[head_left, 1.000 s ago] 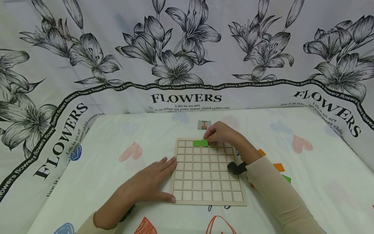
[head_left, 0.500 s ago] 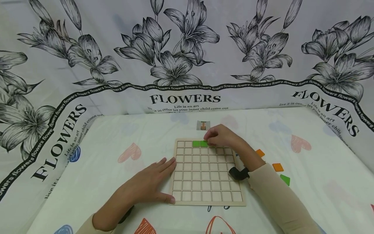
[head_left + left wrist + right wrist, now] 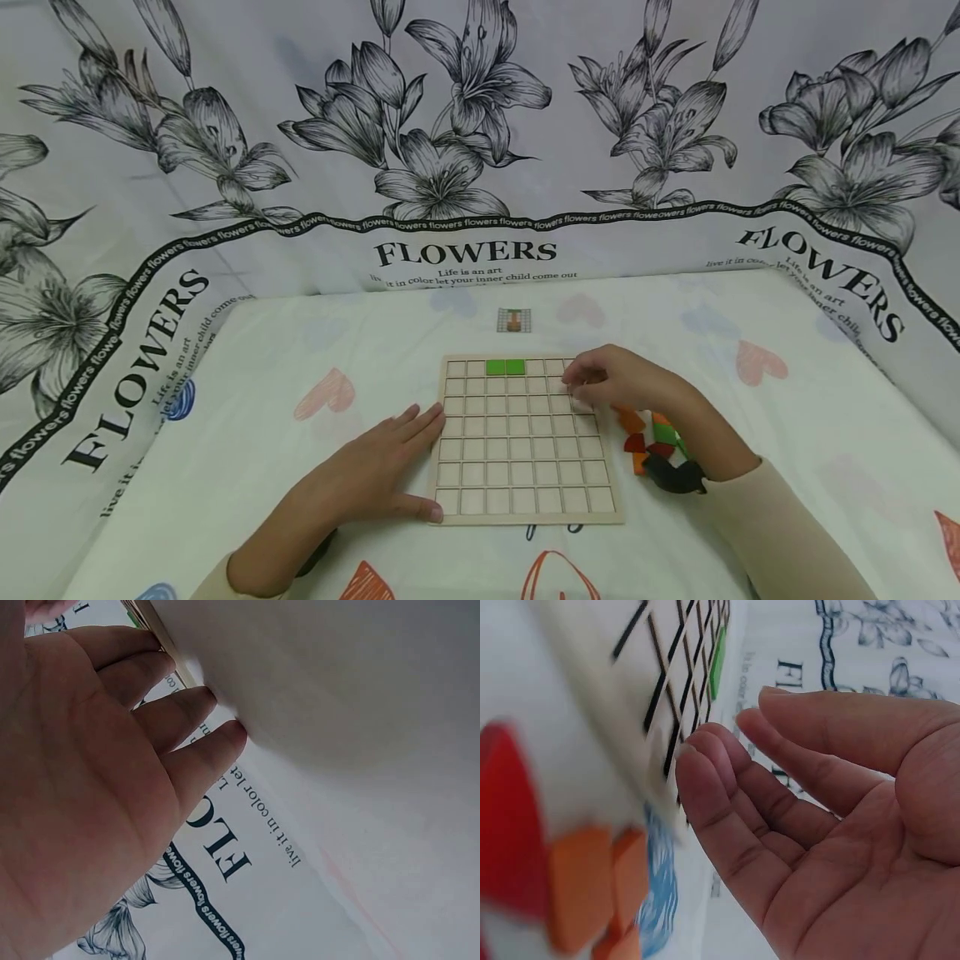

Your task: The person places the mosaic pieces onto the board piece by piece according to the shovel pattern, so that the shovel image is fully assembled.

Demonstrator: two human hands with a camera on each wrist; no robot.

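A light wooden grid board (image 3: pixel 525 433) lies flat on the cloth. Two green square tiles (image 3: pixel 506 367) sit side by side in its far row. My left hand (image 3: pixel 375 467) rests on the cloth with fingertips and thumb against the board's left edge; in the left wrist view its fingers (image 3: pixel 202 750) are nearly straight. Over the board's far right corner hovers my right hand (image 3: pixel 622 379), fingers loosely bent. The right wrist view shows a gap between its thumb and fingers (image 3: pixel 705 780), with nothing held there.
A pile of orange, red and green pieces (image 3: pixel 652 437) lies right of the board, partly hidden by the right wrist. Beyond the far edge lies a small picture card (image 3: pixel 513 320). A flower-printed curtain (image 3: pixel 450 125) hangs behind.
My right hand has left the green tiles and moved right and slightly nearer, toward the loose pieces. More of the far row shows. The left hand keeps its place at the board.
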